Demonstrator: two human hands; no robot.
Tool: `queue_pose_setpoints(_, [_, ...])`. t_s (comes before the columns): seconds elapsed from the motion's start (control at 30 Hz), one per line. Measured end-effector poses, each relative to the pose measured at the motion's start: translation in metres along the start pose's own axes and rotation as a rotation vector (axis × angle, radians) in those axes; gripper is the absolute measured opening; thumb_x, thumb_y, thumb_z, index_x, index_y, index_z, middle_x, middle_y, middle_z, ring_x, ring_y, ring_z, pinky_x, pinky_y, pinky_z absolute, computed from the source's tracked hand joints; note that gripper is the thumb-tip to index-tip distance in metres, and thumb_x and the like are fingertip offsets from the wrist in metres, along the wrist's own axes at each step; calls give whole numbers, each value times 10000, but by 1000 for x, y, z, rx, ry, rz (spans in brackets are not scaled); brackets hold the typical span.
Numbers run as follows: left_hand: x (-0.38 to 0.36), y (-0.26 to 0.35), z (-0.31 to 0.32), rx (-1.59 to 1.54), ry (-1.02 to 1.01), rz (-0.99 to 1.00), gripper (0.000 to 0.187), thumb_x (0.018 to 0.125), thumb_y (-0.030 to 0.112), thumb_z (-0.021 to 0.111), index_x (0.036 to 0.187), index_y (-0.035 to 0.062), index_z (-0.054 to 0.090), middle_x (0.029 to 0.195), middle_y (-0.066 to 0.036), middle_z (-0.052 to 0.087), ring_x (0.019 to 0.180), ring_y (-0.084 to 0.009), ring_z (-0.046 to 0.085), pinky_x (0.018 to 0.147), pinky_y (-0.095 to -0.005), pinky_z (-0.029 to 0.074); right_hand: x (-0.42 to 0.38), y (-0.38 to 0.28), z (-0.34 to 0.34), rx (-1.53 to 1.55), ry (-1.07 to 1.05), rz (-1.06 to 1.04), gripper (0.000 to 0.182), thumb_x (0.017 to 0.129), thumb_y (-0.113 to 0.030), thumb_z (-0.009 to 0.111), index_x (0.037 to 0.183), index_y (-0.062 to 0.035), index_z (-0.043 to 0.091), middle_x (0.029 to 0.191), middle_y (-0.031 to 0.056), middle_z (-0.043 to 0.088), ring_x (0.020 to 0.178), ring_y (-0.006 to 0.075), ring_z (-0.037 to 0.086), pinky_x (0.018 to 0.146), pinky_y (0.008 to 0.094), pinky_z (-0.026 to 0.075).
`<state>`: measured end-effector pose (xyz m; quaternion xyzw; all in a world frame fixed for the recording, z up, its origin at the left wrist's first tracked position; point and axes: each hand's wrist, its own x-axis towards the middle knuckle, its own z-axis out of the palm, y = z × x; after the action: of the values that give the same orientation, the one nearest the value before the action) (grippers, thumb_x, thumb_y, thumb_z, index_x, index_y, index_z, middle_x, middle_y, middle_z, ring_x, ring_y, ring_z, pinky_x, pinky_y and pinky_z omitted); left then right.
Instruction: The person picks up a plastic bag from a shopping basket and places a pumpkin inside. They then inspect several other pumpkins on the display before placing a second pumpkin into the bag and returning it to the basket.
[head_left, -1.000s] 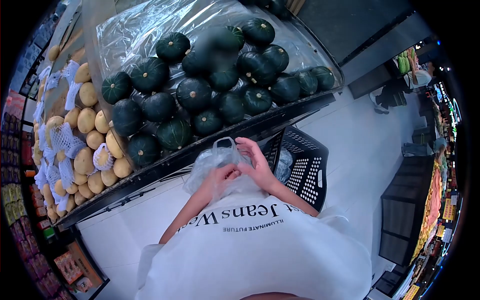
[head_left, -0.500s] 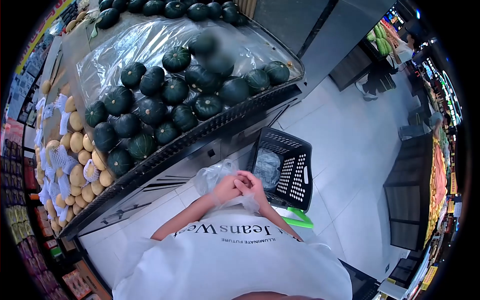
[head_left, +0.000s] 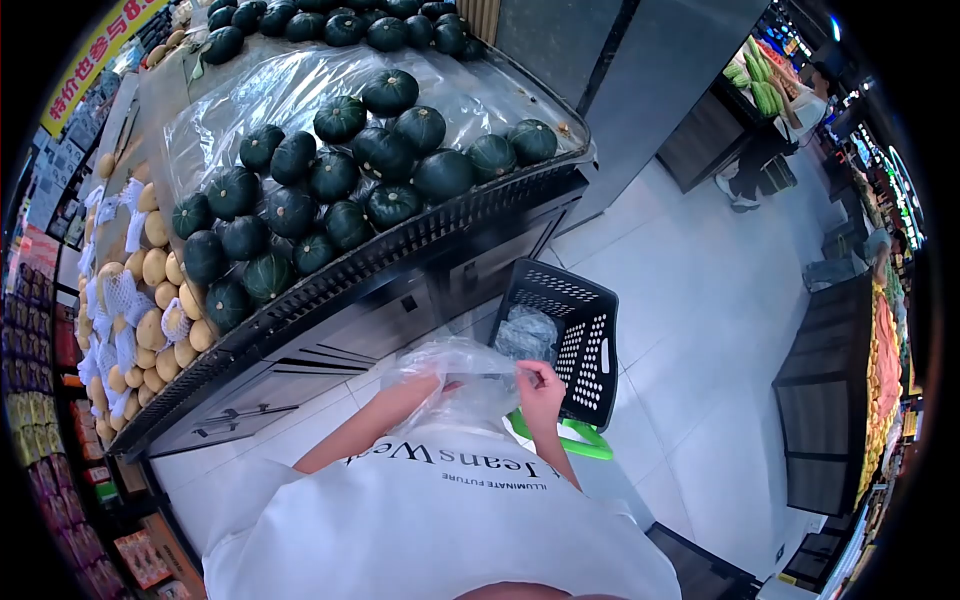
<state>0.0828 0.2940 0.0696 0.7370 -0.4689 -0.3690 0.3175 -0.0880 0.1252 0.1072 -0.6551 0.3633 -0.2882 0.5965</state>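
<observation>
A: Where is the plastic bag (head_left: 485, 395), and is there just the one in use?

B: Just one, at the lower centre of the frame, its clear film spanning from the left hand (head_left: 422, 390) to the right hand (head_left: 541, 388).

A: Are they together?

B: Apart. The right pinches the bag's edge between thumb and fingers. The left lies partly behind the film, so I can't tell how its fingers close.

A: What's near them?

B: One black basket (head_left: 588, 352), right of centre, with one crumpled plastic bundle (head_left: 526, 333) in it and one green bar (head_left: 575, 442) below.

A: And the dark green pumpkins (head_left: 445, 175)?

B: About twenty in the front group, upper left of centre; some overlap. The row at the top runs past the edge, so no sure count. Pale yellow produce (head_left: 155, 266) fills the left side, too many to count, some in white net sleeves (head_left: 122, 295).

A: What carries it all?

B: A sloping worktop (head_left: 400, 238) with a black rim, clear sheeting (head_left: 270, 95) under the pumpkins, and grey panels (head_left: 340, 335) beneath.

A: The room?

B: A shop: pale tiled floor (head_left: 690, 300), a yellow banner (head_left: 100, 60) upper left, and one person (head_left: 760, 165) near watermelons (head_left: 765, 85) upper right.
</observation>
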Motion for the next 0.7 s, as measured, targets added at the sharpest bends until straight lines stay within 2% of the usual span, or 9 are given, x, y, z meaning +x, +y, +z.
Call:
queue_pose_setpoints(0.03, [3, -13, 9, -80, 15, -10, 389, 872, 340, 530, 1148, 67, 554, 1131, -178, 574, 1068, -331, 535, 907, -395, 417, 5, 2, -10, -42, 59, -140, 175, 764, 75, 578, 914, 16, 647, 890, 80, 639, 779, 110, 578, 653, 208, 434])
queue_pose_setpoints(0.07, [15, 5, -5, 222, -114, 100, 414, 900, 381, 479, 1161, 68, 548, 1171, -167, 557, 1085, -318, 525, 926, -387, 402, 9, 0, -21, -136, 124, -184, 191, 768, 73, 570, 935, 19, 644, 893, 79, 639, 771, 112, 578, 655, 215, 439])
queue_pose_setpoints(0.2, [42, 52, -8, 9, -478, 58, 520, 934, 400, 447, 1287, 17, 446, 1304, -194, 464, 1197, -324, 446, 1022, -359, 335, 14, -18, -66, -238, 310, -166, 290, 792, 82, 532, 1057, 9, 621, 992, 100, 641, 789, 128, 589, 702, 244, 475])
queue_pose_setpoints(0.4, [24, 116, -2, 62, -334, 381, 566, 928, 443, 434, 1329, 45, 399, 1275, -214, 478, 1163, -346, 466, 1000, -373, 350, 6, -48, -95, -167, 488, -357, 305, 818, 100, 490, 1108, 71, 576, 1108, 172, 599, 1015, 208, 584, 898, 313, 457])
queue_pose_setpoints(0.5, [16, 134, -7, -225, -589, 391, 559, 930, 440, 432, 1329, 50, 398, 1315, -205, 446, 1190, -344, 450, 1025, -374, 326, -5, -74, -63, -335, 413, -352, 331, 783, 45, 573, 1113, 37, 585, 1109, 154, 609, 1004, 211, 594, 870, 285, 456])
queue_pose_setpoints(0.6, [26, 99, 14, 497, -287, 400, 528, 905, 386, 482, 1314, 59, 416, 1262, -196, 492, 1166, -336, 472, 988, -396, 356, -11, -39, -59, -369, 69, -67, 266, 766, 47, 580, 1027, 33, 629, 1010, 128, 648, 919, 193, 623, 818, 276, 477])
queue_pose_setpoints(0.63, [31, 88, 20, 735, -178, 397, 520, 896, 368, 499, 1309, 61, 422, 1245, -193, 508, 1158, -333, 480, 976, -403, 367, -11, -28, -63, -289, 113, -79, 252, 763, 56, 572, 1007, 35, 632, 1009, 128, 648, 922, 189, 621, 823, 277, 475])
queue_pose_setpoints(0.67, [37, 108, 2, 553, -395, 143, 520, 868, 327, 523, 1313, 80, 417, 1217, -188, 527, 1148, -364, 476, 966, -430, 379, -11, -29, -64, -212, 159, -89, 240, 760, 65, 564, 987, 37, 636, 1007, 127, 648, 924, 185, 620, 828, 277, 473])
queue_pose_setpoints(0.7, [43, 101, 5, 480, -291, 246, 514, 875, 328, 516, 1316, 83, 416, 1226, -188, 525, 1127, -372, 489, 966, -433, 378, -12, -32, -65, -137, 209, -100, 230, 756, 74, 556, 968, 38, 639, 1006, 127, 647, 926, 181, 618, 834, 278, 471])
